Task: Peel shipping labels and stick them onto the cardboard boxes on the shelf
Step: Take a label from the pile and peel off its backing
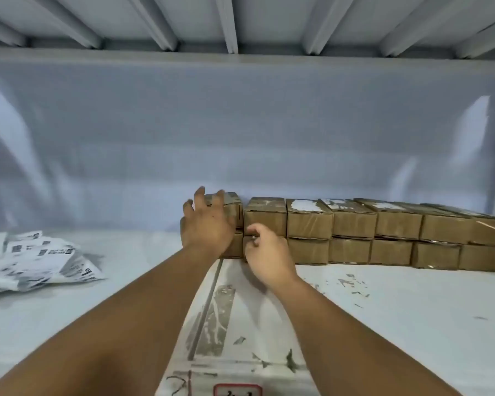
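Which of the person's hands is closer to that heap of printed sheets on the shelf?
Left. The left hand is spread against the end box of the row; the right hand is farther right, at the second stack. The heap of printed sheets lies left of both.

Storage or dispatch premises: one bay of metal racking. Small cardboard boxes (355,232) stand two high in a row at the back of a pale shelf deck (426,324). Above the boxes runs the ribbed steel underside of the upper shelf (240,21), and behind them hangs a translucent plastic sheet (240,124). Well to their left lies a heap of printed labels (37,261). Paper scraps (352,284) litter the deck in front of them.
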